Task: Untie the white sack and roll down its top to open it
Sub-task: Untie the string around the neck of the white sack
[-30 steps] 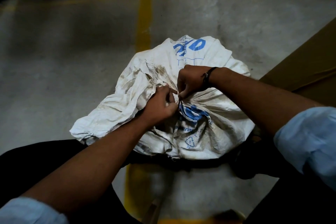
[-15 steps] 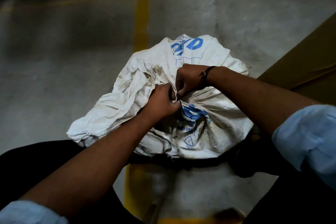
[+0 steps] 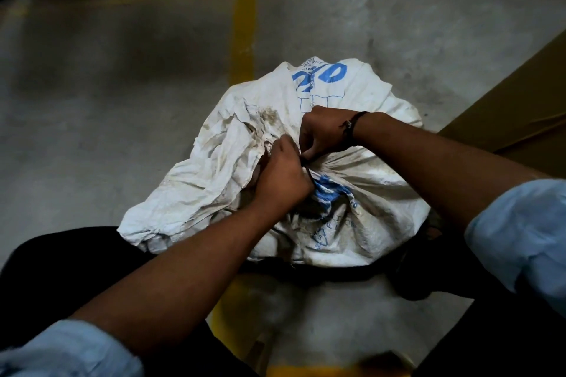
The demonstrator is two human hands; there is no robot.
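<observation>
Dim grey concrete floor (image 3: 107, 95); yellow painted lines (image 3: 243, 27) crossing it; brown cardboard (image 3: 514, 101) at right.

Sack (image 3: 361, 217) on floor (image 3: 122, 101)

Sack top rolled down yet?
No, the white sack is bunched tight at its neck under a dark cord, with the left hand gripping the bunch and the right hand pinching the cord.

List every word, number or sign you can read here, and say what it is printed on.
"0": large and blue on the white sack; characters before it are creased, unreadable.
Small blue print lower down: too blurred.
Triangular sign there: contents unreadable.
</observation>
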